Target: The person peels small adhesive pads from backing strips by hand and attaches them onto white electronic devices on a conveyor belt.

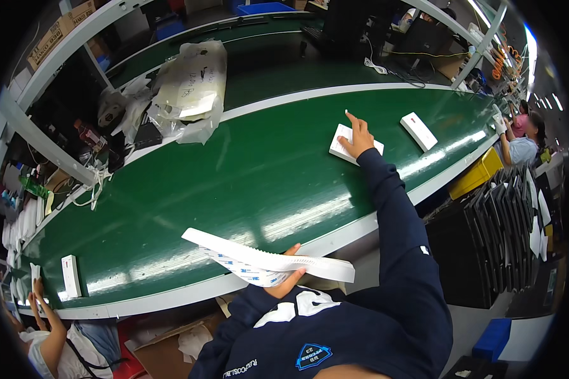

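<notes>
My left hand is closed around a bent stack of white adhesive-backed sheets, with blue print on the backing and a notched edge. The stack hangs over the near edge of the green conveyor belt. Out ahead to the right, my right hand is spread above a flat white box on the belt. Its index finger points forward with a tiny white piece at the tip. The thumb appears to touch the box top; the hand hides part of the box.
Another white box lies farther right on the belt, and one at the far left. A plastic-wrapped package rests on the far ledge. Dark panels and a yellow bin stand at right. Co-workers sit at both ends.
</notes>
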The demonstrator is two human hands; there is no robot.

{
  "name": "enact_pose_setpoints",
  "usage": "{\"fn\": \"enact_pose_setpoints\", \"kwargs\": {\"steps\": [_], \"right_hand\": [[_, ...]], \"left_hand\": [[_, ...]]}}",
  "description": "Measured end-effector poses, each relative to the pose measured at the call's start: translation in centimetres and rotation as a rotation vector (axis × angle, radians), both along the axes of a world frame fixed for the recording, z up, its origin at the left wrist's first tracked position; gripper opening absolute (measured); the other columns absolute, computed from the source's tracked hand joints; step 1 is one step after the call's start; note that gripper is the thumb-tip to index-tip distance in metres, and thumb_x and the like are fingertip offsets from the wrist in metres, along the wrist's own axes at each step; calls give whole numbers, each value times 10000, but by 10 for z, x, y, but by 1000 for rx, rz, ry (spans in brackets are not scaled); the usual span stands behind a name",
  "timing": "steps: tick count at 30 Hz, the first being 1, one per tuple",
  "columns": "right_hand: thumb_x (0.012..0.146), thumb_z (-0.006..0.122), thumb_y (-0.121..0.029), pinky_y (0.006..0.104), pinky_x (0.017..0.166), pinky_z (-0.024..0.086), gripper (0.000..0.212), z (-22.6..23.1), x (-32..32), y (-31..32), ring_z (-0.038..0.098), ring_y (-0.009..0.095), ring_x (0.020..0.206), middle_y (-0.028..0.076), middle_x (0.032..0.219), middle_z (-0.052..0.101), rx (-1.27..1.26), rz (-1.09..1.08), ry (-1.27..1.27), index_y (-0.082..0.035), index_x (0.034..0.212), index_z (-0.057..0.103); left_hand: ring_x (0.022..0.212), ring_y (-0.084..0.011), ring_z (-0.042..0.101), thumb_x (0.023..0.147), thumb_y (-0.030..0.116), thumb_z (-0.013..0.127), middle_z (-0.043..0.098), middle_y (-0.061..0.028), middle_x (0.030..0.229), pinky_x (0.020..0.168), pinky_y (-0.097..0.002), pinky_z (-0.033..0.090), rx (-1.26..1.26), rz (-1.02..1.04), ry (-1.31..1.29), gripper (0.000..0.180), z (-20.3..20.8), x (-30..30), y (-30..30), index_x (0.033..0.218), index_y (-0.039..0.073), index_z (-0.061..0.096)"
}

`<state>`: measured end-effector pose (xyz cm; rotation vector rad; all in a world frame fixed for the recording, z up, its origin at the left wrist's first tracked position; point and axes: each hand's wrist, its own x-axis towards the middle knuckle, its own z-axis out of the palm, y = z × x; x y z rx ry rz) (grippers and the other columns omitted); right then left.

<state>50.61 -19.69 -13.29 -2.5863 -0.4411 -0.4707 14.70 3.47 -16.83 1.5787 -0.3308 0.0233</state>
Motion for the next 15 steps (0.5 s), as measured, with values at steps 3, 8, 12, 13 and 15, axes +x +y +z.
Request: {"fn": "enact_pose_setpoints", "kwargs": {"steps": [3,8,12,13,15], "right_hand": [[738,702,-339,467,909,401,820,5,-10,-9,497,344,1105,163,1213,415,24,173,-62,-183,1430,290],[721,664,3,282,770,476,757,38,-63,9,566,155,787,104,1132,498,349,558,297,-135,1402,364],[732,622,51,263,710,460,620,46,-59,13,562,121,740,50,955,571,291,625,308,-123,1311,483],[733,609,65,260,687,454,581,53,-57,17,564,113,725,32,874,593,292,620,370,-120,1276,517],[733,602,71,262,664,450,574,69,-56,28,567,115,701,21,807,594,183,653,464,-130,1264,519]], "left_hand": [[1086,-166,558,901,55,582,626,-93,1140,1028,-315,353,-27,-12,56,513,2,2,-2,1364,-27,374],[1081,-174,559,901,83,599,623,-97,1151,1026,-313,352,167,18,-93,521,7,5,2,1358,-35,380],[1083,-178,557,906,91,592,621,-97,1154,1031,-315,347,60,-8,36,512,11,4,1,1358,-30,385],[1083,-174,556,907,87,589,620,-93,1159,1025,-310,352,166,-18,-31,532,11,5,3,1376,-22,365],[1084,-172,555,906,84,589,620,-91,1160,1021,-306,356,117,-23,19,546,14,3,3,1387,-16,351]]}}
